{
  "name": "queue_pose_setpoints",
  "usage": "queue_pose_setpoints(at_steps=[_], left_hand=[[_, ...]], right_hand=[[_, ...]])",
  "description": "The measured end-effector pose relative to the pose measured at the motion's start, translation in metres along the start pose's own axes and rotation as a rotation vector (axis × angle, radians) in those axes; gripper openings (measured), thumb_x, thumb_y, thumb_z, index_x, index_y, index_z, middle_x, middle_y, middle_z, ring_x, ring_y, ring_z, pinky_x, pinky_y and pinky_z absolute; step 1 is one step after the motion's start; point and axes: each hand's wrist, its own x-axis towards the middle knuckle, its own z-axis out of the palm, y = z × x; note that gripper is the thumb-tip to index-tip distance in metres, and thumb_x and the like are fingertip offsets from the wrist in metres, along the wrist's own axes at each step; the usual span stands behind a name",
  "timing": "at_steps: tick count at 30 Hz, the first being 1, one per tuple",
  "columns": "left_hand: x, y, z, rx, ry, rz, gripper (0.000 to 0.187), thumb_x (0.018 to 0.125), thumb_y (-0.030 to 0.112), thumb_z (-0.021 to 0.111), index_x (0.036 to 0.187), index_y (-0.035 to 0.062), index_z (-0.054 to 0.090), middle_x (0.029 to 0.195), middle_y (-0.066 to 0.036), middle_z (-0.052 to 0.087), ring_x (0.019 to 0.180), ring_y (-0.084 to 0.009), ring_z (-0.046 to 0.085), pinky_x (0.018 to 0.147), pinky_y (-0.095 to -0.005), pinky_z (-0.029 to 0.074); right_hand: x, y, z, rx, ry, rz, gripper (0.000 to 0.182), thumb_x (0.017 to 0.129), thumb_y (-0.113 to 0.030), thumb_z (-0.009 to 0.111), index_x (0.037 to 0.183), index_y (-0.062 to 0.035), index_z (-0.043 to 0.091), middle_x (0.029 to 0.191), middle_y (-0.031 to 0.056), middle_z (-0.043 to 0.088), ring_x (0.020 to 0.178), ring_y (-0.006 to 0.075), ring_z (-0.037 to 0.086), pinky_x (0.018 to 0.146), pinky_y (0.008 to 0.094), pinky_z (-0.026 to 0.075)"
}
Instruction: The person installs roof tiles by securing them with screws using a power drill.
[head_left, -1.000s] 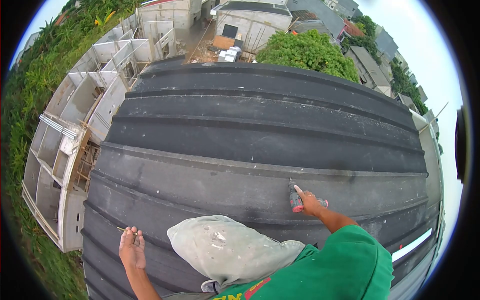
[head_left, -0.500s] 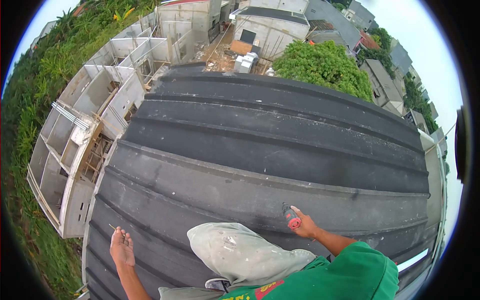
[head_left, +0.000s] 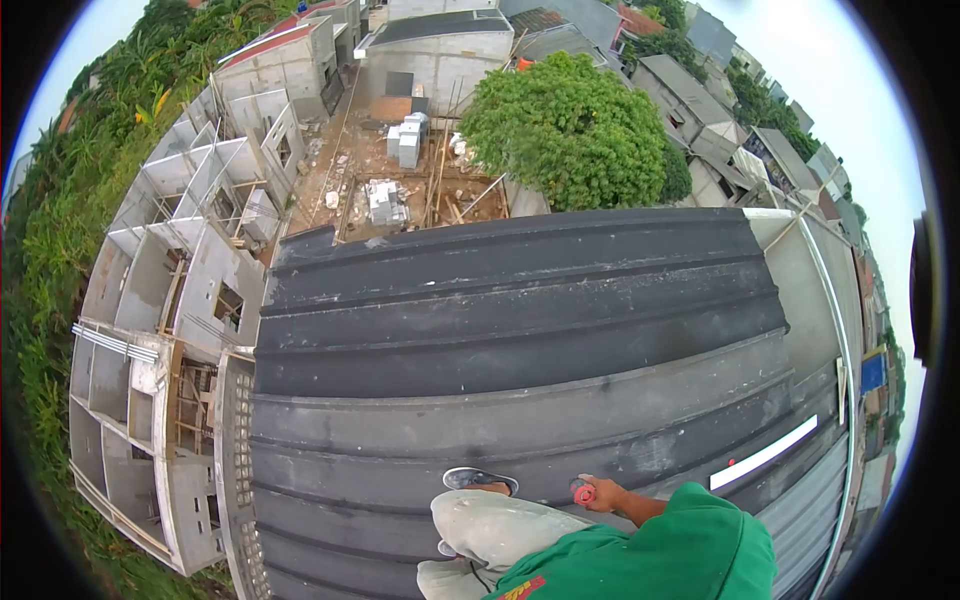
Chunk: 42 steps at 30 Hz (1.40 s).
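My right hand (head_left: pixel 603 495) grips a small red and black power tool (head_left: pixel 582 491) and holds it against the dark ribbed roof sheeting (head_left: pixel 520 330), just right of my knee. My bent leg in pale, paint-spattered trousers (head_left: pixel 490 530) and my shoe (head_left: pixel 478 480) rest on the sheeting beside the tool. A green sleeve (head_left: pixel 690 550) covers my right arm. My left hand is out of the frame.
The roof drops off at its left edge (head_left: pixel 250 420) to unfinished concrete walls (head_left: pixel 170 300) far below. Beyond the far edge lie a yard with stacked blocks (head_left: pixel 405 140) and a large tree (head_left: pixel 575 130). A white strip (head_left: pixel 765 452) lies on the right.
The view has swung and tilted up, showing more ground beyond the roof. My left hand, which held a thin screw-like piece, has left the frame. My right hand stays on the tool.
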Motion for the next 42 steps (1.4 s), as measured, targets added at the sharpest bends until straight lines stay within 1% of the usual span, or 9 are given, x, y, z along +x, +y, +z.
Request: queue_pose_setpoints(at_steps=[3, 8, 13, 16, 21, 29, 35, 41, 42], left_hand=[[-0.007, 0.056, 0.013, -0.052, -0.020, 0.130, 0.038, 0.095, 0.028, 0.060, 0.126, 0.0083, 0.051, 0.124, -0.009, 0.053, 0.108, -0.0201, 0.049, 0.089, -0.0409, 0.036], [-0.018, 0.121, 0.019, -0.187, -0.050, 0.349, 0.017, 0.093, 0.018, 0.060, 0.103, 0.0054, 0.057, 0.094, -0.008, 0.057, 0.078, -0.0144, 0.050, 0.064, -0.0321, 0.035], [-0.086, 0.039, -0.059, -0.357, 0.058, 0.426, 0.013, 0.090, 0.008, 0.059, 0.080, 0.0024, 0.063, 0.065, -0.006, 0.062, 0.047, -0.0087, 0.051, 0.039, -0.0233, 0.034], [-0.199, 0.132, -0.052, -0.313, 0.091, 0.312, 0.005, 0.090, 0.006, 0.061, 0.087, 0.0025, 0.064, 0.074, -0.003, 0.063, 0.059, -0.0062, 0.054, 0.049, -0.0198, 0.037], [-0.213, 0.089, -0.065, -0.238, 0.112, 0.301, 0.017, 0.089, 0.011, 0.066, 0.102, -0.0007, 0.064, 0.077, -0.003, 0.065, 0.061, -0.0079, 0.058, 0.051, -0.0203, 0.041], [-0.228, -0.012, -0.109, -0.127, 0.012, 0.299, 0.008, 0.089, 0.006, 0.065, 0.090, -0.0004, 0.069, 0.073, -0.002, 0.067, 0.059, -0.0077, 0.059, 0.049, -0.0207, 0.042], [-0.236, 0.013, -0.119, 0.031, 0.145, 0.245, 0.008, 0.091, 0.005, 0.065, 0.087, -0.0006, 0.068, 0.073, -0.003, 0.065, 0.059, -0.0082, 0.058, 0.049, -0.0206, 0.042], [-0.180, 0.032, -0.115, -0.280, 0.061, 0.236, 0.012, 0.093, 0.005, 0.063, 0.102, -0.0025, 0.064, 0.081, -0.005, 0.068, 0.064, -0.0104, 0.061, 0.055, -0.0214, 0.047], [-0.185, 0.047, -0.110, -0.384, 0.016, 0.264, 0.015, 0.094, 0.005, 0.062, 0.106, -0.0023, 0.062, 0.086, -0.006, 0.067, 0.070, -0.0117, 0.062, 0.060, -0.0224, 0.049]], right_hand=[[-0.050, -0.013, -0.030, 0.034, 0.043, 0.115, 0.098, 0.070, -0.034, 0.079, 0.151, -0.0062, 0.031, 0.130, 0.0211, 0.061, 0.116, 0.0383, 0.061, 0.098, 0.0422, 0.051], [-0.078, -0.042, -0.050, 0.147, 0.173, 0.139, 0.098, 0.069, -0.033, 0.080, 0.150, -0.0061, 0.033, 0.129, 0.0218, 0.061, 0.119, 0.0382, 0.059, 0.100, 0.0411, 0.049], [-0.106, -0.073, -0.046, 0.256, 0.220, 0.090, 0.096, 0.069, -0.027, 0.079, 0.151, -0.0091, 0.032, 0.128, 0.0220, 0.062, 0.119, 0.0387, 0.059, 0.100, 0.0419, 0.049], [-0.120, -0.071, -0.035, 0.276, 0.176, 0.050, 0.096, 0.069, -0.026, 0.079, 0.151, -0.0104, 0.032, 0.129, 0.0233, 0.061, 0.120, 0.0395, 0.058, 0.101, 0.0416, 0.049], [-0.145, -0.065, -0.008, 0.213, 0.146, 0.014, 0.095, 0.069, -0.027, 0.079, 0.150, -0.0079, 0.034, 0.130, 0.0239, 0.060, 0.121, 0.0399, 0.057, 0.102, 0.0420, 0.048], [-0.187, -0.051, 0.020, 0.174, 0.200, 0.007, 0.095, 0.070, -0.031, 0.078, 0.149, -0.0032, 0.034, 0.139, 0.0230, 0.054, 0.129, 0.0380, 0.053, 0.107, 0.0399, 0.044], [-0.207, -0.040, 0.030, 0.162, 0.245, 0.002, 0.094, 0.069, -0.027, 0.078, 0.148, -0.0022, 0.035, 0.138, 0.0225, 0.055, 0.129, 0.0379, 0.051, 0.108, 0.0394, 0.043], [-0.226, -0.035, 0.043, 0.318, 0.383, 0.001, 0.091, 0.065, -0.016, 0.076, 0.146, -0.0010, 0.038, 0.129, 0.0224, 0.061, 0.122, 0.0378, 0.057, 0.103, 0.0386, 0.046], [-0.225, -0.033, 0.045, 0.422, 0.440, -0.036, 0.086, 0.067, -0.009, 0.073, 0.145, 0.0012, 0.039, 0.123, 0.0187, 0.064, 0.113, 0.0308, 0.061, 0.097, 0.0355, 0.048]])
